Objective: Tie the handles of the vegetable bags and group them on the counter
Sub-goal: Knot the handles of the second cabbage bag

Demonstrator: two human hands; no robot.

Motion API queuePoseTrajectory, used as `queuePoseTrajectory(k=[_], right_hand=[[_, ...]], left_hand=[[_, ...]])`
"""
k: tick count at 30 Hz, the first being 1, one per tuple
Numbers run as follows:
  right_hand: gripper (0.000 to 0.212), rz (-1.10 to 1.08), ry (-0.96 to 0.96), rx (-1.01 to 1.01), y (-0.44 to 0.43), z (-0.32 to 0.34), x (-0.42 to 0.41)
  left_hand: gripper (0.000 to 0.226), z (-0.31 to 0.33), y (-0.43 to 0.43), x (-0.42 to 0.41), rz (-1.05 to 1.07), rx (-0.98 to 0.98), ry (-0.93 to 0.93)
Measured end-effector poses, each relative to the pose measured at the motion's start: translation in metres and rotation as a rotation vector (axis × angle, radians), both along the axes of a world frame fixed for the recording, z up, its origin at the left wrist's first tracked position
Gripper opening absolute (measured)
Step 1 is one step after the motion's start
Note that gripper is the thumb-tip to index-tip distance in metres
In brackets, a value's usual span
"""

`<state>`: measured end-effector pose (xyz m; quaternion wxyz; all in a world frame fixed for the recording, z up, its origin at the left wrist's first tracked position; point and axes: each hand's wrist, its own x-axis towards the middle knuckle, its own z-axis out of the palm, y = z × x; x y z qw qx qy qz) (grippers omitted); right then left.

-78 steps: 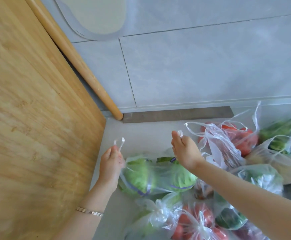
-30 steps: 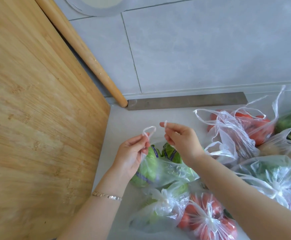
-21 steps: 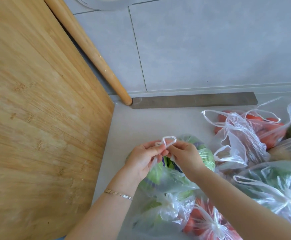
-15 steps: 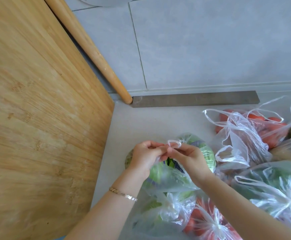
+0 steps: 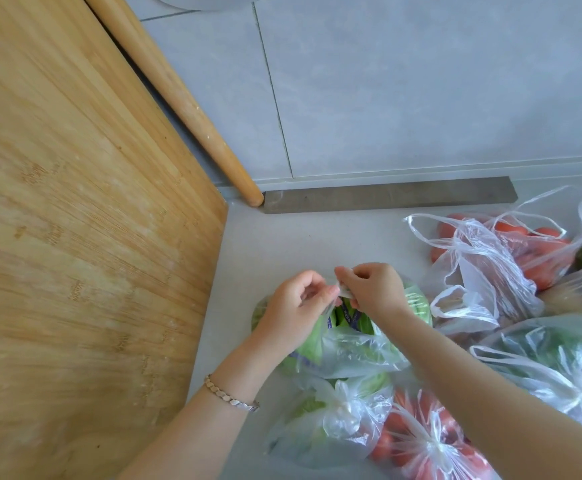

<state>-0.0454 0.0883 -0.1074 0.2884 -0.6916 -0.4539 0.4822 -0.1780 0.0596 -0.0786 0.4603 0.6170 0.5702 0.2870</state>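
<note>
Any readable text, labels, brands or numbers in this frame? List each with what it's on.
None legible.
Purple bands round the greens in the bag, whose handles the left hand and right hand pinch: pale print, too small and blurred to read.
Other bags, board, wall: no print visible.

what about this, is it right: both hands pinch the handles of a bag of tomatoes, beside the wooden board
Not quite. In the head view the left hand and right hand pinch the handles of a bag of green vegetables, not tomatoes. It does lie beside the wooden board.
</note>
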Motion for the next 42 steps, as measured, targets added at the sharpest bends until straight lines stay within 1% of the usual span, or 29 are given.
queuePoseTrajectory(k=[1, 3, 4, 6, 8, 9, 11, 13, 14, 15, 17, 19, 20, 21, 22, 23, 24, 26, 27, 28, 31, 33, 35, 37, 38, 39, 40, 41, 42], right_hand=[[0.027, 0.047, -0.051, 0.028, 0.002, 0.001, 0.0], [0.007, 0.114, -0.081, 0.094, 0.0, 0.004, 0.001], [0.003, 0.154, -0.109, 0.139, -0.002, 0.007, 0.001], [0.009, 0.255, -0.176, 0.239, -0.008, 0.01, 0.003], [0.012, 0.343, -0.16, 0.254, -0.016, 0.013, 0.008], [0.015, 0.367, -0.103, 0.209, -0.019, 0.014, 0.012], [0.02, 0.368, 0.076, 0.138, -0.025, 0.016, 0.022], [0.034, 0.33, 0.257, 0.151, -0.03, 0.02, 0.028], [0.036, 0.317, 0.338, 0.184, -0.032, 0.022, 0.029], [0.034, 0.305, 0.367, 0.231, -0.034, 0.023, 0.029], [0.027, 0.243, 0.323, 0.307, -0.037, 0.02, 0.026], [0.019, 0.198, 0.243, 0.328, -0.038, 0.018, 0.023], [0.013, 0.201, 0.154, 0.348, -0.036, 0.016, 0.021], [0.013, 0.224, 0.032, 0.382, -0.034, 0.016, 0.02], [0.018, 0.245, -0.067, 0.422, -0.031, 0.015, 0.019], [0.024, 0.259, -0.122, 0.473, -0.029, 0.014, 0.019], [0.03, 0.267, -0.158, 0.534, -0.026, 0.014, 0.019], [0.039, 0.291, -0.299, 0.675, -0.023, 0.006, 0.022], [0.04, 0.308, -0.378, 0.724, -0.025, -0.005, 0.026], [0.039, 0.329, -0.445, 0.756, -0.029, -0.017, 0.03], [0.038, 0.392, -0.603, 0.746, -0.059, -0.054, 0.044], [0.049, 0.393, -0.635, 0.751, -0.074, -0.067, 0.052], [0.054, 0.378, -0.599, 0.761, -0.081, -0.066, 0.056], [0.044, 0.378, -0.534, 0.766, -0.083, -0.058, 0.054], [0.036, 0.375, -0.465, 0.75, -0.085, -0.051, 0.052], [0.03, 0.356, -0.365, 0.713, -0.084, -0.043, 0.051], [0.027, 0.337, -0.245, 0.661, -0.083, -0.033, 0.048], [0.024, 0.326, -0.127, 0.611, -0.08, -0.021, 0.046], [0.022, 0.317, -0.023, 0.573, -0.077, -0.011, 0.042]], left_hand=[[0.022, 0.0, -0.002, 0.0, 0.011, 0.003, -0.032], [0.021, -0.003, -0.003, 0.001, 0.057, 0.008, -0.088], [0.021, -0.003, -0.003, 0.002, 0.082, 0.008, -0.109], [0.022, -0.004, -0.003, 0.003, 0.108, 0.011, -0.12], [0.024, -0.005, -0.002, 0.006, 0.149, 0.029, -0.096], [0.024, -0.007, 0.0, 0.007, 0.176, 0.039, -0.074], [0.024, -0.009, 0.004, 0.009, 0.197, 0.035, -0.053], [0.019, -0.01, 0.007, 0.012, 0.174, 0.016, -0.049], [0.015, -0.009, 0.007, 0.014, 0.166, -0.002, -0.049], [0.012, -0.009, 0.008, 0.016, 0.167, -0.025, -0.049], [0.014, -0.01, 0.006, 0.018, 0.196, -0.079, -0.074], [0.019, -0.011, 0.006, 0.017, 0.244, -0.14, -0.169], [0.022, -0.01, 0.007, 0.016, 0.273, -0.185, -0.238], [0.021, -0.009, 0.009, 0.013, 0.301, -0.23, -0.289], [0.018, -0.008, 0.014, 0.009, 0.324, -0.257, -0.307], [0.014, -0.008, 0.02, 0.004, 0.341, -0.229, -0.257], [0.009, -0.009, 0.028, -0.002, 0.344, -0.147, -0.133], [0.007, -0.012, 0.045, -0.017, 0.296, 0.085, 0.191], [0.009, -0.016, 0.053, -0.023, 0.258, 0.159, 0.31], [0.011, -0.021, 0.059, -0.027, 0.229, 0.173, 0.401], [0.013, -0.038, 0.072, -0.027, 0.136, 0.077, 0.624], [0.015, -0.049, 0.078, -0.021, 0.051, 0.032, 0.707], [0.02, -0.055, 0.083, -0.012, -0.007, 0.021, 0.748], [0.021, -0.06, 0.085, -0.006, -0.024, 0.018, 0.771], [0.021, -0.061, 0.085, -0.004, -0.005, 0.015, 0.752], [0.019, -0.061, 0.084, 0.0, 0.041, 0.017, 0.693], [0.016, -0.058, 0.083, 0.003, 0.111, 0.019, 0.594], [0.015, -0.054, 0.081, 0.007, 0.177, 0.003, 0.459], [0.018, -0.048, 0.079, 0.011, 0.229, -0.041, 0.275]])
